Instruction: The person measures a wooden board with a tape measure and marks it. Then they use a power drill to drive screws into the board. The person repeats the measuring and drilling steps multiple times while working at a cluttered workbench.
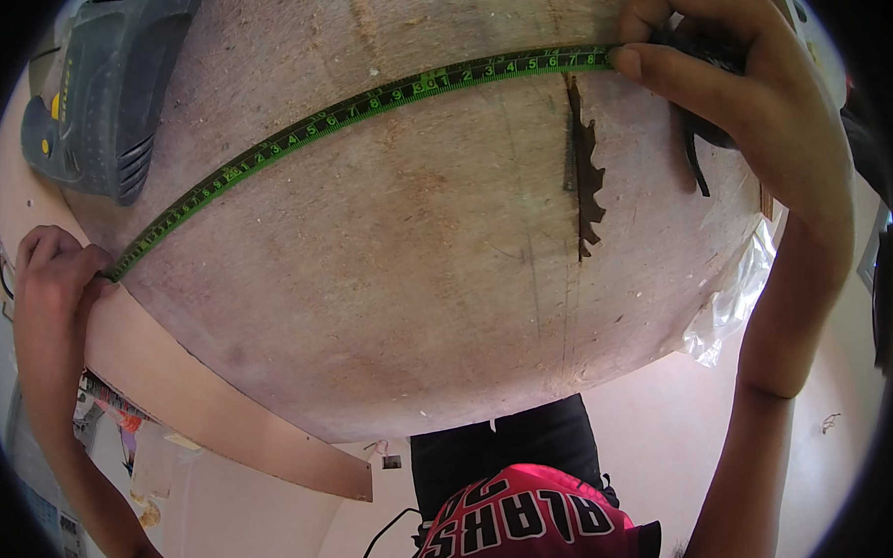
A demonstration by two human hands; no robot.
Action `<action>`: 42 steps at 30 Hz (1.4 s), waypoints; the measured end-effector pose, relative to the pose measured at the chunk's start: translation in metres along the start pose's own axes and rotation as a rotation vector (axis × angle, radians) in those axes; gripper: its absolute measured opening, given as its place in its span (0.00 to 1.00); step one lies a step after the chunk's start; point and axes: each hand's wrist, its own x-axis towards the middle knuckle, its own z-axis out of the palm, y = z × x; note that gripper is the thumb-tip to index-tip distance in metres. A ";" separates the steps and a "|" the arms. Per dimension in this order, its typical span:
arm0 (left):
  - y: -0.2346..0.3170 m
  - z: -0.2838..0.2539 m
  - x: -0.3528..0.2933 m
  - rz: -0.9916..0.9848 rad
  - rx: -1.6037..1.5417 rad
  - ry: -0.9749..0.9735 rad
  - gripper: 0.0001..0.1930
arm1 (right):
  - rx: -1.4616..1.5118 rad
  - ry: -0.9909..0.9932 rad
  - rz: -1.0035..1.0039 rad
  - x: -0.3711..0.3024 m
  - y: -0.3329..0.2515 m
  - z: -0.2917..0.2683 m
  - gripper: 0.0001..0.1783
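Note:
A black tape measure with green markings [374, 101] stretches in a curve across a worn wooden board [369, 257]. Its free end is pinched in my left hand [55, 270], at the board's left edge by a pale plank [197, 379]. Over on the far right, my right hand [744, 78] grips the tape, thumb and finger closed on the blade. The dark tape case [707, 131] is partly hidden behind that hand, with a black strap hanging from it. Below the tape, close to my right hand, a jagged dark slot [587, 176] runs through the board.
A grey-blue power tool with a yellow button [109, 90] rests at the upper left. Clear plastic wrapping [731, 299] hangs at the board's right edge. Sawdust and pencil lines mark the board. Assorted items [127, 425] lie below the plank at left.

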 end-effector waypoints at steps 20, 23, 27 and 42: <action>0.196 -0.032 0.020 0.389 -1.047 -0.042 0.33 | 0.140 -0.085 0.171 0.010 -0.013 -0.015 0.04; 0.241 -0.023 0.061 0.417 -1.163 0.215 0.33 | 0.167 -0.133 0.260 0.013 -0.025 -0.021 0.04; 0.267 -0.021 0.074 0.403 -1.279 0.247 0.29 | -0.063 -0.033 0.279 0.011 -0.030 -0.010 0.06; 0.276 -0.010 0.059 0.427 -1.281 0.221 0.24 | -0.127 0.018 0.222 0.006 -0.032 -0.007 0.07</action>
